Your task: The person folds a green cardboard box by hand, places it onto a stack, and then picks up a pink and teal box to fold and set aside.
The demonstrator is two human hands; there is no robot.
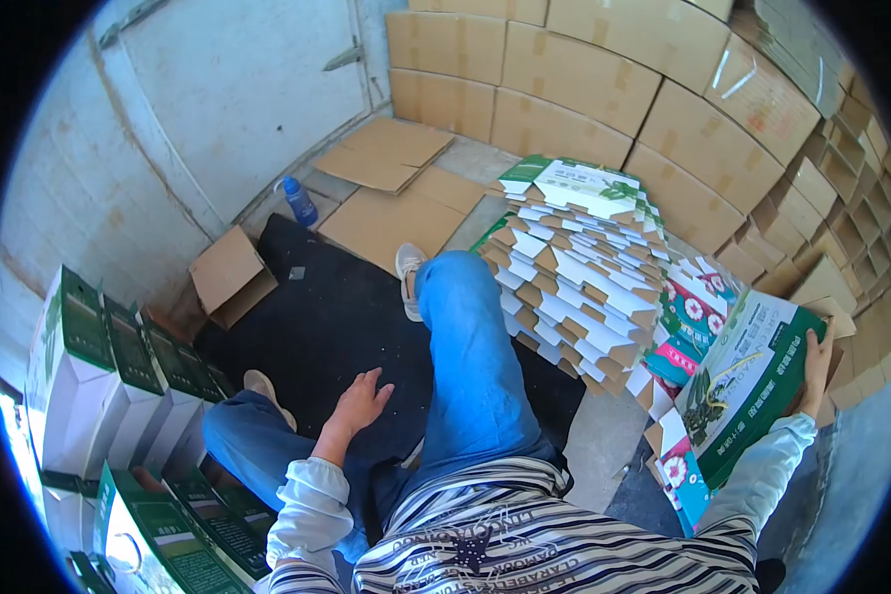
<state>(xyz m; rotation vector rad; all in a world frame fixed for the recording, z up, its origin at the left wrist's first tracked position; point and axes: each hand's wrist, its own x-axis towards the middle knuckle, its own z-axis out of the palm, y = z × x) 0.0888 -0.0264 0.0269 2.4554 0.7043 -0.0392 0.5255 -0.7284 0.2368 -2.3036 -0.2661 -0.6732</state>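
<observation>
A green-and-white printed carton (752,381) was held at the person's right side by the right hand (816,364). Its upper outer edge was gripped by the right fingers, which were bent around it; how far they reached behind could not be told. The carton was tilted, with its printed face turned up toward the wearer, and flower-printed cartons (686,322) in teal and pink were partly covered by it.

Nothing was held by the left hand (359,404). Its fingers were loosely extended and slightly parted, and it was seen above the black floor mat (322,307), between the jeans-clad legs (470,356).

Next to the flower-printed cartons, a large pile of flattened cartons (574,272) was spread in overlapping layers, with white and brown flaps exposed. On the left, green-and-white boxes (84,366) were stood in rows. A small brown box (233,272) was placed at the mat's edge, and a blue bottle (299,203) was stood near flat cardboard sheets (386,153). Brown cardboard boxes (574,64) were stacked along the far wall.
</observation>
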